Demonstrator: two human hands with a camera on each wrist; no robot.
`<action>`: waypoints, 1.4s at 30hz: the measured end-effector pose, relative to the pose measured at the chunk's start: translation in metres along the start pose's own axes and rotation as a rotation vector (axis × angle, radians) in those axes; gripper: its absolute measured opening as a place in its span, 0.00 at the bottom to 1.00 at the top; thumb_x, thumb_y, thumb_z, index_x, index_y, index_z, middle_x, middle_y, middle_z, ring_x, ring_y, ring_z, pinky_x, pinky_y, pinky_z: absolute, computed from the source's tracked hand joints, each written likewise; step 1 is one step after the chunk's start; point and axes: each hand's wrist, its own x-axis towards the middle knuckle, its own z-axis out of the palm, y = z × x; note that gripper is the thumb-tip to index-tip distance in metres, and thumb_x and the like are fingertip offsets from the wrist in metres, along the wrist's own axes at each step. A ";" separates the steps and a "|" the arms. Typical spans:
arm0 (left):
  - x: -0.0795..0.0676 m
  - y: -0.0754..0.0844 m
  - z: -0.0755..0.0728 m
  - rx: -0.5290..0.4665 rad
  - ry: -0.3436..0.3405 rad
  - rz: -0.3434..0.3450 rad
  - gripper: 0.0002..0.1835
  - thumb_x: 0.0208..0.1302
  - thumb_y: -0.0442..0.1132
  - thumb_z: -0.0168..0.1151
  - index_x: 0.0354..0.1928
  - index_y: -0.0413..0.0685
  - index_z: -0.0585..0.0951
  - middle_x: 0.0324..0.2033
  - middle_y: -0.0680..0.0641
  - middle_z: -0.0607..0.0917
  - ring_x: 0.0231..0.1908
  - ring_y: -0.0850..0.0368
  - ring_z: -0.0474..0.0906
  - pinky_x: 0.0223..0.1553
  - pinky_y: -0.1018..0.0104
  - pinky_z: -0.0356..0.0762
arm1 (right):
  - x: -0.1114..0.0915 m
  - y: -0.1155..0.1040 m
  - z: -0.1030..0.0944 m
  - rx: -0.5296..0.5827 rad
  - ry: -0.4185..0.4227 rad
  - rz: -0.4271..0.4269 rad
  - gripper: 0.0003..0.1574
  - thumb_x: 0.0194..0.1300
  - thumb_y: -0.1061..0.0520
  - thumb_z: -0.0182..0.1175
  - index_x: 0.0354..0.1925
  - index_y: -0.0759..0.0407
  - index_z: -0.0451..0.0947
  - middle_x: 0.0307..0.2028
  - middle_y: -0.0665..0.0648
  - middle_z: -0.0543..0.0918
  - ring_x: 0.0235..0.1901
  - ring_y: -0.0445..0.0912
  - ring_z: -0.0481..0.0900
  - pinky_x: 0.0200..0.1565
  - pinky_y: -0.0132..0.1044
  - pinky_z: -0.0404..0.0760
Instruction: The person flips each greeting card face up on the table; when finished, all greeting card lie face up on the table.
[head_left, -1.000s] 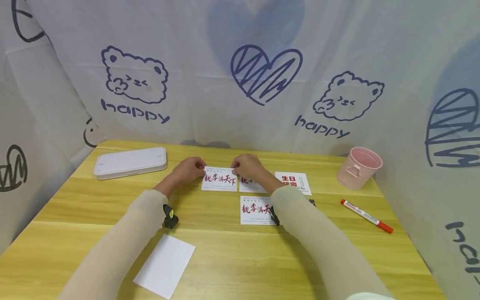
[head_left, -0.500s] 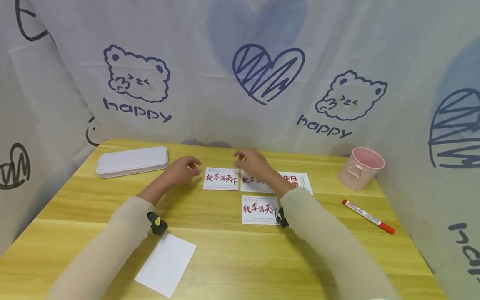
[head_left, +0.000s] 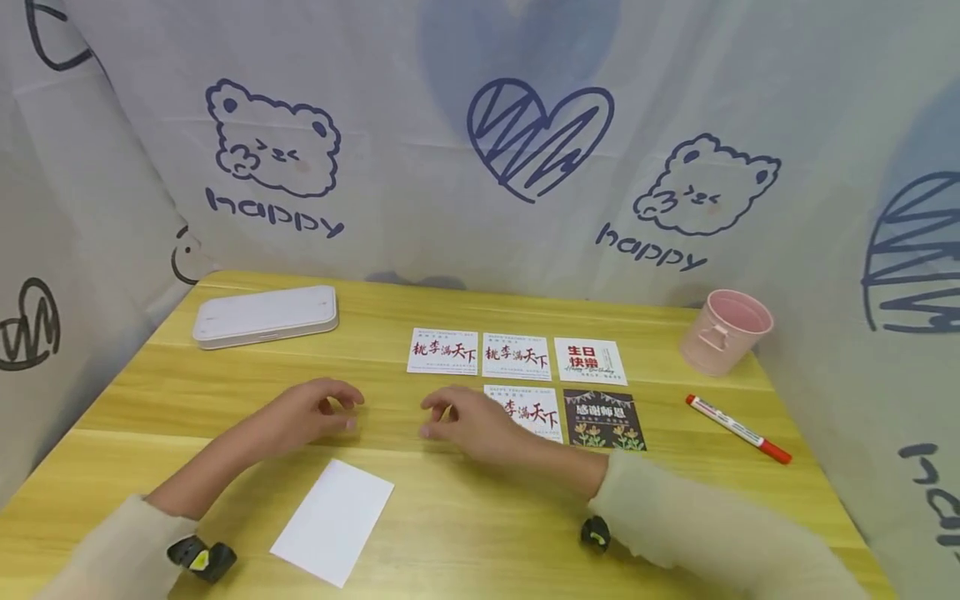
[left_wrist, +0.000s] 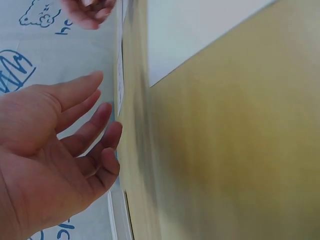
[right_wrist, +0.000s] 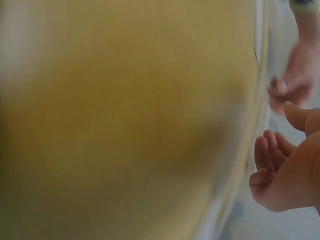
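My left hand point(head_left: 318, 412), fingers loosely curled, hovers over the table beyond a blank white card point(head_left: 333, 521). Nothing is in its grasp in the left wrist view either, where the palm of the left hand point(left_wrist: 55, 145) shows. To the right, my right hand point(head_left: 476, 425) is held with relaxed fingers and overlaps the lower-left part of a white card with red lettering point(head_left: 536, 412). Behind it lie two similar white cards, a left one point(head_left: 442, 352) and a middle one point(head_left: 517, 357), and a birthday card point(head_left: 590, 361). A black card with flowers point(head_left: 604, 420) lies right of the hand.
A white pencil case point(head_left: 266, 317) lies at the back left of the wooden table point(head_left: 480, 533). At the back right stands a pink cup point(head_left: 726, 332), with a red-and-white marker point(head_left: 738, 428) in front of it. A printed curtain point(head_left: 405, 167) hangs behind.
Both hands have let go of the left red-lettered card and drawn back toward the body. The black card, hidden under the right arm before, now shows. The cards stay in place.
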 end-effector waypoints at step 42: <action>-0.046 -0.010 0.017 0.130 -0.120 0.016 0.21 0.55 0.45 0.77 0.49 0.51 0.80 0.49 0.49 0.78 0.47 0.54 0.72 0.47 0.61 0.76 | -0.024 -0.035 0.078 -0.275 0.074 -0.051 0.20 0.53 0.45 0.76 0.44 0.44 0.85 0.31 0.38 0.74 0.36 0.33 0.66 0.46 0.31 0.62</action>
